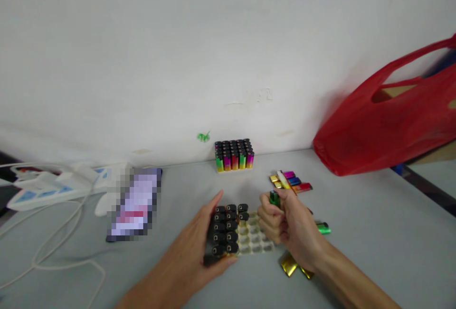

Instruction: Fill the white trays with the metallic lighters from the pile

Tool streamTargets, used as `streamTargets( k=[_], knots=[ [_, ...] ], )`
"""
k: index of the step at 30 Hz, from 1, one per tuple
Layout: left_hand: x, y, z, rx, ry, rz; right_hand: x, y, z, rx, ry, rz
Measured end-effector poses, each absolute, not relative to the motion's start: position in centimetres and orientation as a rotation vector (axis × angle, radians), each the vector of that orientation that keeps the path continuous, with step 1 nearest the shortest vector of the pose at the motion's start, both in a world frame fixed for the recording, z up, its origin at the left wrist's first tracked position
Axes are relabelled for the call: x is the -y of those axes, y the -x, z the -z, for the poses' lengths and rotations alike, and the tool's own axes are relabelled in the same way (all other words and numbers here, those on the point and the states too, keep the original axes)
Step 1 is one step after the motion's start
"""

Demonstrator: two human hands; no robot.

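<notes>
My left hand point(190, 252) wraps round the left side of a pale plastic tray point(255, 238), with the thumb at the near edge and the fingers at the far edge. Upright lighters point(231, 226) with black tops fill the tray's two left columns, and two more stand at the back of the third column. The pockets further right show bare. My right hand point(290, 221) is closed round a green lighter point(274, 198), just above the tray's right side. My fingers hide most of its body.
A full block of lighters point(234, 157) stands by the wall. Loose lighters point(294, 182) lie behind my right hand, with a green one point(323, 228) and gold ones point(289, 265) near it. At left are a phone point(137, 204), power strips point(57, 188) and cables; right, a red bag point(384, 124).
</notes>
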State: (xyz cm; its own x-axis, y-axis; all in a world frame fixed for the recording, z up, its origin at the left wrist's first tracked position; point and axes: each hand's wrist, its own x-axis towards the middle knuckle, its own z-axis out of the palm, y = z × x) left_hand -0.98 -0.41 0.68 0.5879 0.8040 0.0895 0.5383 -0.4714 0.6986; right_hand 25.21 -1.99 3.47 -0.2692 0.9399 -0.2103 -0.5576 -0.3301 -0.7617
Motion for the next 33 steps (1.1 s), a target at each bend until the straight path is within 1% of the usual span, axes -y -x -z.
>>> streamTargets(
  k=[17, 29, 33],
  knots=[
    [0.47, 0.95, -0.83, -1.063, -2.176, -0.502, 1.59, -25.73, -3.80, 0.625, 0.748, -1.879],
    [0.37, 1.09, -0.51, -1.077, -2.166, -0.527, 1.86, -25.31, -4.04, 0.592, 0.810, -1.810],
    [0.38, 1.13, -0.32, -1.078, -2.176, -0.526, 2.06, -24.97, -4.14, 0.691, 0.887, -1.683]
  ],
)
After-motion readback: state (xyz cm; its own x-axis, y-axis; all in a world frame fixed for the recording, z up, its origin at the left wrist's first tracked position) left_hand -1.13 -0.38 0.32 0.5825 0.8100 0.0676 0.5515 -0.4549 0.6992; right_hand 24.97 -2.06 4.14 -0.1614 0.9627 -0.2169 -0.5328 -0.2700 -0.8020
